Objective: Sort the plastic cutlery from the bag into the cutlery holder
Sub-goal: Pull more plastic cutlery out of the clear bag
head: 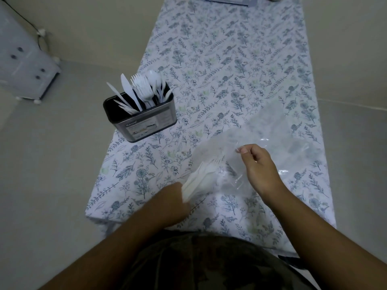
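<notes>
Cutlery bundle (pixel 201 176), white forks, sits half inside clear bag (pixel 261 147) near front table edge; left hand (pixel 171 204) grips handle ends, fingers curled round them. Right hand (pixel 258 166) pinches bag's open edge between thumb and fingertips. Cutlery holder (pixel 142 120) stands left, well apart, with knives, forks, spoons upright inside

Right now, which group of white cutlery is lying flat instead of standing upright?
The bundle of forks gripped by the left hand, half inside the clear bag. The knives, forks and spoons in the cutlery holder all stand upright.
</notes>
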A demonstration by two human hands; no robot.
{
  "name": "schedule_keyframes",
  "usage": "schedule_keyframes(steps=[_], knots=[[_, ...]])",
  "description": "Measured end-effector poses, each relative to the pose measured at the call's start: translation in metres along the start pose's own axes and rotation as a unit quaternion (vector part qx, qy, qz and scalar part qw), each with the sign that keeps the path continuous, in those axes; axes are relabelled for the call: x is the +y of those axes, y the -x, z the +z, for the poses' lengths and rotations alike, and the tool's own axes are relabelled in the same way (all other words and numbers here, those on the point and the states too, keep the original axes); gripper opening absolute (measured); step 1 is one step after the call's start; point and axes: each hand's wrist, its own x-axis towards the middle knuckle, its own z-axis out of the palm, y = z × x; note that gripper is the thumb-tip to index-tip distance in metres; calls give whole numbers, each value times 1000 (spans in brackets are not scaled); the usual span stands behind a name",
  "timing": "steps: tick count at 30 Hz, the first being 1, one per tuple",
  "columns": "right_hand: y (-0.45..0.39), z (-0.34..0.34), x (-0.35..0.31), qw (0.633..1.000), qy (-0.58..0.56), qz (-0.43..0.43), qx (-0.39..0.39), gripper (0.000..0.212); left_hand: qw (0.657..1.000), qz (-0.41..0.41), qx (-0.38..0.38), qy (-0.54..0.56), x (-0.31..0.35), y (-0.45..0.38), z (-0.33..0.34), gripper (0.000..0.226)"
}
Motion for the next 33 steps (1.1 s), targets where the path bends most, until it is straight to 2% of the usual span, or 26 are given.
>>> schedule_keyframes(steps=[6,9,11,13,18,19,23,26,28,31,33], knots=[[2,4,2,997,59,-49,-23,26,996,0,-18,83,-36,29,-7,41],[2,7,7,983,140,-99,-62,40,993,12,8,120,-44,38,-10,36],[2,10,9,963,214,-124,-109,54,988,13,38,151,-44,40,-12,42],[4,15,9,939,267,-142,-160,59,980,8,68,189,-41,41,-16,37],[21,30,20,870,358,-169,-295,45,963,8,145,229,-23,27,-30,19],[25,30,22,860,372,-165,-307,43,962,6,153,225,-18,22,-32,18],[32,29,26,838,421,-141,-316,59,972,-8,159,171,-6,2,-27,22],[34,27,24,850,421,-150,-279,50,981,-21,144,131,-2,-8,-15,34],[34,27,20,873,395,-149,-244,44,985,-26,132,109,-1,-10,-7,48],[32,30,18,930,299,-93,-191,28,992,-35,101,71,-8,-11,6,94],[31,32,18,948,259,-61,-174,21,991,-43,108,61,-16,-7,10,108]])
